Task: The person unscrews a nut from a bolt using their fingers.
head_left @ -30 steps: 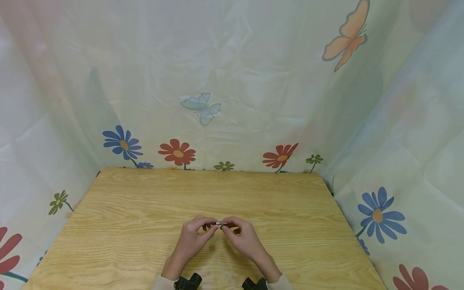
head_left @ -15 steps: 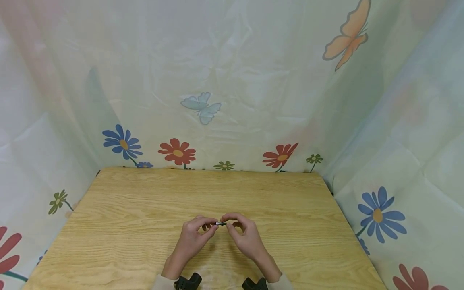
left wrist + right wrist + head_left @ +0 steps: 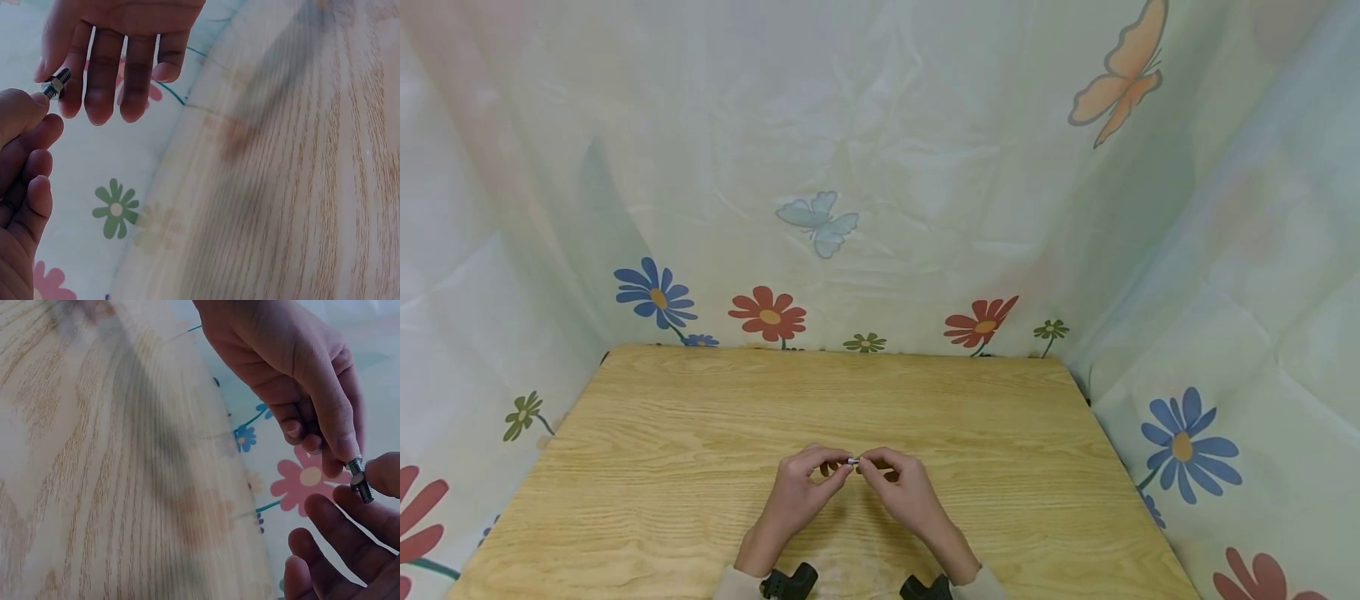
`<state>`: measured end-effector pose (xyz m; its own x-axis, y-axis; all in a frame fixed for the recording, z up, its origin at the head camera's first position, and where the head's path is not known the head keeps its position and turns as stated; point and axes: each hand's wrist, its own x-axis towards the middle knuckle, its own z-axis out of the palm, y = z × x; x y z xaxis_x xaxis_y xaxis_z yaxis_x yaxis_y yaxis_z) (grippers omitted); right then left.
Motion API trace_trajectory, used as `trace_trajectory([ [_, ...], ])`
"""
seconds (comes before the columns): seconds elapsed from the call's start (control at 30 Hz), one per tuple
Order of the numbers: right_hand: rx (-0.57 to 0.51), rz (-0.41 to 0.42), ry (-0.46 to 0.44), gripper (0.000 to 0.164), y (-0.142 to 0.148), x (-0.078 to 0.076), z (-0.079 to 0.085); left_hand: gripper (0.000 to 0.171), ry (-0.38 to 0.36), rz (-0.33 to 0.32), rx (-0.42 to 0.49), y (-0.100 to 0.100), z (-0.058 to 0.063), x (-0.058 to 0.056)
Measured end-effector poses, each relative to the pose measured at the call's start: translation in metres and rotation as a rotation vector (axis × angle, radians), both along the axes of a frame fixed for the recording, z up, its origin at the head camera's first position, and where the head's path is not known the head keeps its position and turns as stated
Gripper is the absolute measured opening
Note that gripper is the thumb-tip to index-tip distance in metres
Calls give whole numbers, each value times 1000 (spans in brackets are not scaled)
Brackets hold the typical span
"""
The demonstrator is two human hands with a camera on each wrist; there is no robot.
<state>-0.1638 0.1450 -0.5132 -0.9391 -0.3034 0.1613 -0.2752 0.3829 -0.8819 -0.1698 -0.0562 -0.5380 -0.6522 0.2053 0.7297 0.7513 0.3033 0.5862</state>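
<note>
A small metal bolt (image 3: 852,461) is held level above the table between both hands in the head view. My left hand (image 3: 801,487) pinches one end of it between thumb and forefinger. In the right wrist view, a nut (image 3: 358,479) sits partway along the bolt's threaded shank (image 3: 366,494), which sticks out beyond it. My right hand (image 3: 910,492) has its thumb and forefinger at the nut, pinching it from two sides. Its other fingers stretch out loosely in the left wrist view. Left fingertips cover the bolt's held end.
Under the hands lies a wooden table (image 3: 700,417) with light grain. A curtain (image 3: 880,150) printed with flowers and butterflies hangs behind it and on both sides. Each wrist wears a black camera, such as the left wrist camera (image 3: 790,581).
Half a second ago my right thumb and forefinger were spread and farther right, baring more of the bolt. They have come back together on it. The left hand stays in place.
</note>
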Motion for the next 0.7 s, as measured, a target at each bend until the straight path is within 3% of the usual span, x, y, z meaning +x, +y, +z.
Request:
trace_trajectory([
  [0.3, -30, 41, 0, 23, 2, 2, 0, 19, -18, 12, 1, -1, -2, 1],
  [0.53, -116, 54, 80, 20, 3, 5, 7, 21, -4, 31, 0, -2, -5, 0],
  [0.7, -159, 15, 135, 19, 2, 6, 12, 21, 15, 25, 1, -2, -5, -1],
])
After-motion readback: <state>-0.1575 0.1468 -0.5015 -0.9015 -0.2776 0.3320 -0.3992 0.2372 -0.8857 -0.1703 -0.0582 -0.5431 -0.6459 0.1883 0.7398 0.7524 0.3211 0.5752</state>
